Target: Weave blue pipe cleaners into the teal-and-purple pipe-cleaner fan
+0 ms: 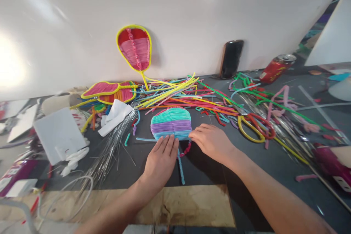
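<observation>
A rounded pipe-cleaner piece [171, 122], banded teal, purple and light blue, lies on the dark table in front of me. My left hand [163, 155] rests flat on its lower edge, fingers stretched out. At the lower right edge, my right hand [210, 140] is closed in a pinch on the end of a light blue pipe cleaner [146, 139], which runs across the bottom of the piece and sticks out on the left. Below hangs a light blue stem [181, 168], and a pink beaded strand [187, 149] curls beside it.
Behind the piece lies a heap of coloured pipe cleaners [175, 93]. Scissors [255, 128] with yellow and red handles lie to the right. A phone [231, 59] and a red can [277, 68] stand at the back. A finished pink shape [134, 49] leans on the white panel.
</observation>
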Demonstrator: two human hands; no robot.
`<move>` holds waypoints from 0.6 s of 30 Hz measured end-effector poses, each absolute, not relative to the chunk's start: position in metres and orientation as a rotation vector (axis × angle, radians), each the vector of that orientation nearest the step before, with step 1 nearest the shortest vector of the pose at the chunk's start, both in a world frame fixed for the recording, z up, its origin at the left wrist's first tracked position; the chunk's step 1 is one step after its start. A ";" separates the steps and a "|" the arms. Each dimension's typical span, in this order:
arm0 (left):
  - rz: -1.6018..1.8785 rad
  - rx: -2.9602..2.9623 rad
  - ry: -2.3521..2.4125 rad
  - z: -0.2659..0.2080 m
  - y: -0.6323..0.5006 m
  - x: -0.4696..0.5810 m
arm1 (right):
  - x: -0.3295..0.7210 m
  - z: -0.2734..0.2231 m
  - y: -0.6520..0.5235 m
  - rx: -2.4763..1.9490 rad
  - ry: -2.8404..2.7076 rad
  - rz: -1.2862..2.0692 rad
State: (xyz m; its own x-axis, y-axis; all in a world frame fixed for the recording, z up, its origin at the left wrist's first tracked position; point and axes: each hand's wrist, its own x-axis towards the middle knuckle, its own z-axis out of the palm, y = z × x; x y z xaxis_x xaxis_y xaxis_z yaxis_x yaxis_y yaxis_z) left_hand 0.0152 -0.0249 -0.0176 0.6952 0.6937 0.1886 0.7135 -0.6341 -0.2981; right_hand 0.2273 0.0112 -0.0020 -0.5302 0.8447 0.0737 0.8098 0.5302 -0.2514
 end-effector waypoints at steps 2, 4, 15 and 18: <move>-0.082 -2.548 -1.098 -0.018 -0.025 0.016 | 0.229 -0.004 0.013 -1.417 -2.560 0.319; -0.085 -2.543 -1.091 -0.018 -0.025 0.016 | 0.230 -0.006 0.015 -1.423 -2.542 0.339; -0.078 -2.564 -1.093 -0.016 -0.026 0.016 | 0.228 -0.010 0.015 -1.476 -2.420 0.460; -0.071 -2.566 -1.098 -0.016 -0.026 0.017 | 0.227 -0.011 0.017 -1.610 -2.260 0.632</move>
